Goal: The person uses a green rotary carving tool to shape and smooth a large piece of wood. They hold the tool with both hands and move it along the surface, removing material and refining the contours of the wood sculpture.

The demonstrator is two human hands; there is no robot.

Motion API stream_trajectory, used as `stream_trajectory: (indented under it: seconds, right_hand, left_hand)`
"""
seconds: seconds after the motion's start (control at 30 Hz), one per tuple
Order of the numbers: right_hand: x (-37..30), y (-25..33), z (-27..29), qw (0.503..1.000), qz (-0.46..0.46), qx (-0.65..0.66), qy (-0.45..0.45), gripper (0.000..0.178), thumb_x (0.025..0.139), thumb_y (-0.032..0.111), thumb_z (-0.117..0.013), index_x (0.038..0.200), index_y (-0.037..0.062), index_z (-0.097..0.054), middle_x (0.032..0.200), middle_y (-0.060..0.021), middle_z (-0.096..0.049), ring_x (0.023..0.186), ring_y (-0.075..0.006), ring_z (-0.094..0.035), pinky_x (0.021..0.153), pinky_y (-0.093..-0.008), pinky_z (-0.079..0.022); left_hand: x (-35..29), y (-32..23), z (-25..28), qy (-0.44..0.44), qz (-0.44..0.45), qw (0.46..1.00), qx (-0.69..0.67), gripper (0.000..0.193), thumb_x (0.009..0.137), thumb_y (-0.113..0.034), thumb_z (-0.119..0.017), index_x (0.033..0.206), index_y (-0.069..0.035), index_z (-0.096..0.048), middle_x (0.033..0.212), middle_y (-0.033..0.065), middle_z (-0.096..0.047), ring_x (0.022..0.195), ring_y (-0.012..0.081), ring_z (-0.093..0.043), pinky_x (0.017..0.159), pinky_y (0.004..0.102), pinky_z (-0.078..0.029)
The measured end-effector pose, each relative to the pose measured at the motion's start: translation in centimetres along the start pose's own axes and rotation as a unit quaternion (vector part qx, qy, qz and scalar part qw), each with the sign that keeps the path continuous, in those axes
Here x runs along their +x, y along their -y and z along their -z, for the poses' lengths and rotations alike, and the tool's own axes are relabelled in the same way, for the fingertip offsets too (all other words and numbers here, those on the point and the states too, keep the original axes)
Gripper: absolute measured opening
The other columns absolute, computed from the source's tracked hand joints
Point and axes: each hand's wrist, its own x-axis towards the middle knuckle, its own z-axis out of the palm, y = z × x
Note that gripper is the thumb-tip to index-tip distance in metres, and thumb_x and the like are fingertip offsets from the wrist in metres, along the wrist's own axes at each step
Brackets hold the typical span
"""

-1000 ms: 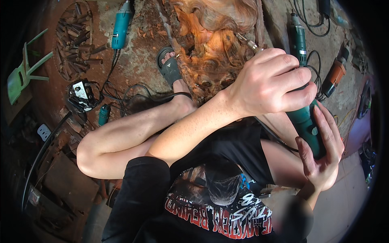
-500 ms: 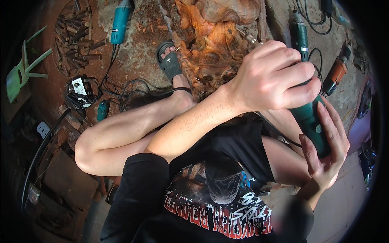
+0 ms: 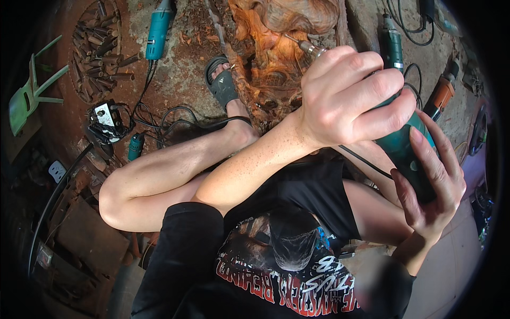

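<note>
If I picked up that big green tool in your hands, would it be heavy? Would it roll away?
The green tool is probably fairly heavy, since its body is thick and both the left hand and right hand hold it. It would likely feel stiff, because its casing looks hard. Laid down, it might roll, as its body looks rounded.

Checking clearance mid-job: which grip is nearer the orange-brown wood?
Left. The left grip wraps the front part of the held green power tool, beside the orange-brown wood; the right grip cups the tool's rear, farther from the wood.
</note>
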Motion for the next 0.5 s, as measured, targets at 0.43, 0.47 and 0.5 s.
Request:
stream_trajectory:
  seconds: [0.43,0.47,0.5]
  right_hand:
    - [0.03,0.4,0.05,1.0,-0.001,-0.001,-0.003,0.062,0.078,0.009,-0.082,0.139,0.0029,-0.069,0.137,-0.0322,-0.066,0.126,-0.045,-0.068,0.104,-0.0479,-0.055]
    - [0.12,0.41,-0.01,1.0,0.001,-0.003,-0.007,0.062,0.077,0.009,-0.082,0.138,0.0033,-0.07,0.136,-0.0321,-0.066,0.124,-0.0451,-0.069,0.102,-0.0476,-0.056]
    - [0.21,0.43,-0.06,1.0,0.003,-0.003,-0.012,0.062,0.076,0.008,-0.081,0.137,0.0037,-0.071,0.134,-0.0321,-0.067,0.122,-0.0451,-0.07,0.1,-0.0473,-0.057]
  left_hand:
    - [0.03,-0.14,-0.12,-0.006,0.007,1.0,-0.005,0.025,0.07,-0.02,-0.076,0.096,-0.018,-0.077,0.094,-0.0014,-0.07,0.08,0.018,-0.068,0.063,0.03,-0.046]
    - [0.0,-0.11,-0.22,-0.008,0.006,1.0,-0.004,0.025,0.07,-0.021,-0.076,0.095,-0.019,-0.076,0.093,-0.0015,-0.07,0.08,0.0177,-0.067,0.063,0.0297,-0.045]
    - [-0.06,-0.02,-0.24,-0.006,0.006,1.0,-0.005,0.025,0.07,-0.021,-0.076,0.095,-0.019,-0.076,0.093,-0.0016,-0.07,0.08,0.0176,-0.067,0.062,0.0296,-0.045]
